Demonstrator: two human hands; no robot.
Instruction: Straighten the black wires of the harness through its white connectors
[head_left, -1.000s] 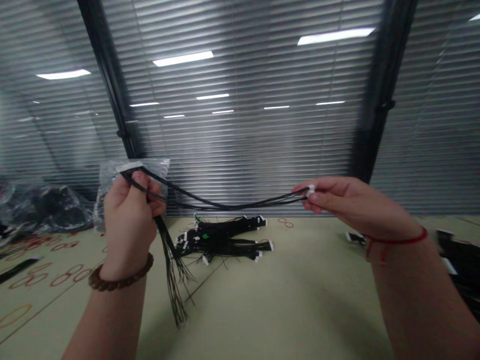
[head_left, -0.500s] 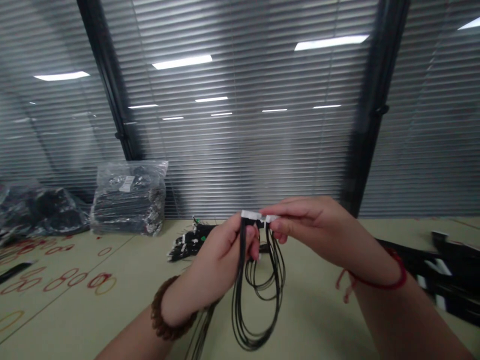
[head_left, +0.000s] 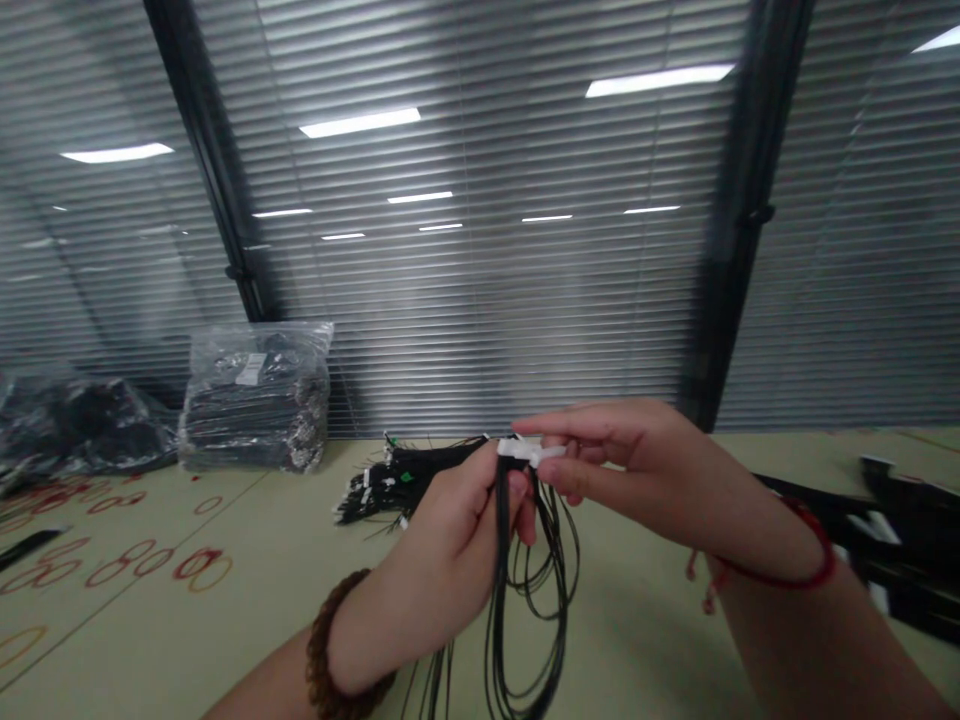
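Note:
My left hand (head_left: 457, 545) is closed around a black wire harness (head_left: 497, 610) just under its white connector (head_left: 514, 450). Below the hands the wires hang in several loops, and some trail down behind my left wrist. My right hand (head_left: 622, 455) pinches a second white connector (head_left: 553, 457) between thumb and fingers, with its index finger reaching across over the first one. Both connectors are side by side; whether they are joined I cannot tell. Behind my left hand, a bundle of black cables (head_left: 375, 490) with white ends and green bits lies on the table.
Red and yellow rubber bands (head_left: 199, 562) are scattered over the left of the table (head_left: 285, 560). At the back left stand a clear bag of cables (head_left: 255, 410) and another dark-filled plastic bag (head_left: 82, 420). More black cables (head_left: 892, 540) lie at the right. Blinds (head_left: 525, 300) rise behind.
Both hands have moved slightly down and to the right with the harness. The gap between the two white connectors has closed up, and the loops hang lower.

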